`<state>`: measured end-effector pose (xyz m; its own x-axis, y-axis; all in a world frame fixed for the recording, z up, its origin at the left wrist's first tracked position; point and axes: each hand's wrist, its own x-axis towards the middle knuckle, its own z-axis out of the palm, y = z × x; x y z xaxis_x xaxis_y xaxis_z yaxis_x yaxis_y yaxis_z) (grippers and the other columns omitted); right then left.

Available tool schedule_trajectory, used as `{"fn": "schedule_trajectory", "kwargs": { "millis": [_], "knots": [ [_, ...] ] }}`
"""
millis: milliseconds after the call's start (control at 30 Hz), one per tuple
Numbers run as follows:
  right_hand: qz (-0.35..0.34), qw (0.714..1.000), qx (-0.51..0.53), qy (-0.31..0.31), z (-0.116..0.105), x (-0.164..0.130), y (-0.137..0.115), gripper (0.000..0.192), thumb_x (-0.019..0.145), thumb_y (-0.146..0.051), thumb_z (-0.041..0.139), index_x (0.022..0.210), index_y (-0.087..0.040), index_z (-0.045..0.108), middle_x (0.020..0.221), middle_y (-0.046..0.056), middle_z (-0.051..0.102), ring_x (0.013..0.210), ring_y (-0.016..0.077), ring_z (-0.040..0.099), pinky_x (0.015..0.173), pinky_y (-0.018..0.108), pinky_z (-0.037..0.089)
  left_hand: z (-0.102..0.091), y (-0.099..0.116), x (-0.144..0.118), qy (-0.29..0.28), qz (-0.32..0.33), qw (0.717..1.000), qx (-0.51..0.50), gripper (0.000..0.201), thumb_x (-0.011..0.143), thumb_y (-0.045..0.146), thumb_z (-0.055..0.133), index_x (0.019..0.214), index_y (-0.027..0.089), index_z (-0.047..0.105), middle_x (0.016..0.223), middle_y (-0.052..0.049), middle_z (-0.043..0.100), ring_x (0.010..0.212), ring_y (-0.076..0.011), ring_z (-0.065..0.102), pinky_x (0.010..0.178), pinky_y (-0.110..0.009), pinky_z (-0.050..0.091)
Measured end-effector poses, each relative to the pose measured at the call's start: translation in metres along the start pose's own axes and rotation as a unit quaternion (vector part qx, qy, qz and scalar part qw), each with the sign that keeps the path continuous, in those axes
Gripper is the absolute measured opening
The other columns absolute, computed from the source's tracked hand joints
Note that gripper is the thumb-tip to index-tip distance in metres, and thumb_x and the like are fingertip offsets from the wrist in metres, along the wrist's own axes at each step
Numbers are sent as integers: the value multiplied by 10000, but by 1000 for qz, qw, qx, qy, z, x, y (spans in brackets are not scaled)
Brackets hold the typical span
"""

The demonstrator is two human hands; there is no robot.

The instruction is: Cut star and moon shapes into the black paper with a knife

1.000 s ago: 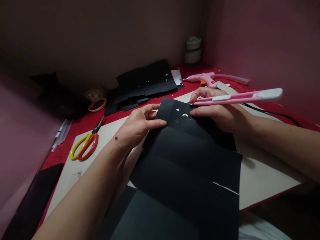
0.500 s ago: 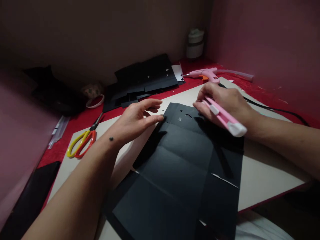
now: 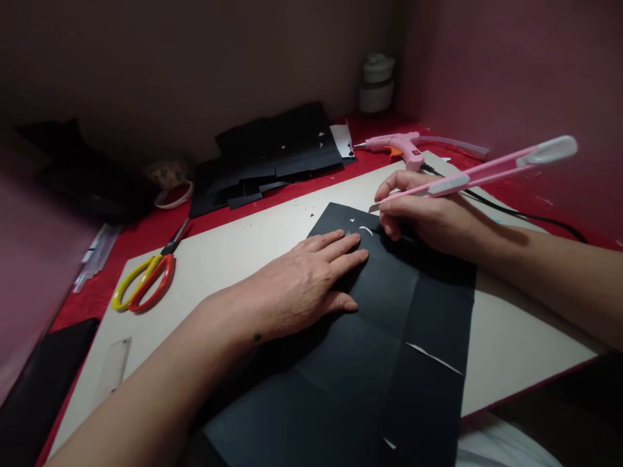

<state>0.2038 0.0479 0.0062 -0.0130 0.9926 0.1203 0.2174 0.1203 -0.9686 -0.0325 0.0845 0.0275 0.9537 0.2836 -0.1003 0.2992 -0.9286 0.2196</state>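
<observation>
Since half a second ago: left hand shifted from sheet edge onto black paper sheet, now flat, fingers spread, gripping nothing. Right hand clenched round pink craft knife, handle raised again toward the right, tip at small cut-outs near far edge. Sheet flat on pale cutting board. Advised: firm downward pressure, fingertips clear of blade path, short controlled strokes. Nearby: scissors, glue gun.

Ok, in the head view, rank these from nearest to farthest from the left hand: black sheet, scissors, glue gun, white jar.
1. Black sheet: directly under the left hand, which lies flat on it.
2. Scissors: to the hand's left, on the beige board.
3. Glue gun: beyond the board's far right edge.
4. White jar: in the back corner by the wall.
</observation>
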Motion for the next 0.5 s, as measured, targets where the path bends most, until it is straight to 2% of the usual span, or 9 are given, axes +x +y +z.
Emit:
{"fn": "schedule_trajectory", "kwargs": {
  "millis": [167, 267, 333, 400, 500],
  "knots": [
    [18, 1000, 6, -1, -3, -2, -3, 89, 836, -209, 669, 784, -240, 604, 609, -4, 681, 516, 159, 607, 525, 334, 485, -9, -3, 0, -36, 2, 999, -16, 669, 931, 428, 691, 1510, 195, 451, 1641, -144, 337, 1519, -344, 294, 1201, -499, 313],
    [13, 999, -46, 20, -5, -8, -7, 85, 811, -197, 707, 767, -234, 645, 612, -10, 666, 527, 146, 575, 508, 320, 431, -16, -2, 5, -42, 9, 999, -15, 666, 890, 472, 731, 1459, 205, 512, 1597, -147, 419, 1447, -369, 393, 1136, -510, 375],
    [-4, 994, -107, 36, -6, -10, -8, 78, 801, -219, 729, 747, -229, 674, 613, -20, 637, 540, 135, 539, 507, 314, 388, -19, -2, 9, -29, 15, 999, -18, 553, 914, 485, 696, 1377, 204, 587, 1509, -132, 520, 1315, -348, 497, 1064, -494, 425],
    [-18, 987, -155, 42, -7, -12, -8, 95, 805, -240, 727, 723, -226, 682, 624, -23, 617, 561, 131, 519, 511, 310, 366, -17, -4, 14, 1, 15, 1000, -19, 464, 950, 451, 655, 1329, 186, 618, 1428, -127, 575, 1207, -317, 529, 1019, -474, 440],
    [-15, 984, -170, 39, -6, -12, -8, 102, 819, -240, 700, 724, -223, 670, 637, -20, 609, 570, 133, 503, 500, 307, 350, -8, -8, 18, 45, -12, 999, 7, 545, 955, 448, 646, 1388, 127, 566, 1456, -163, 545, 1168, -339, 496, 1001, -511, 430]
  ]
}}
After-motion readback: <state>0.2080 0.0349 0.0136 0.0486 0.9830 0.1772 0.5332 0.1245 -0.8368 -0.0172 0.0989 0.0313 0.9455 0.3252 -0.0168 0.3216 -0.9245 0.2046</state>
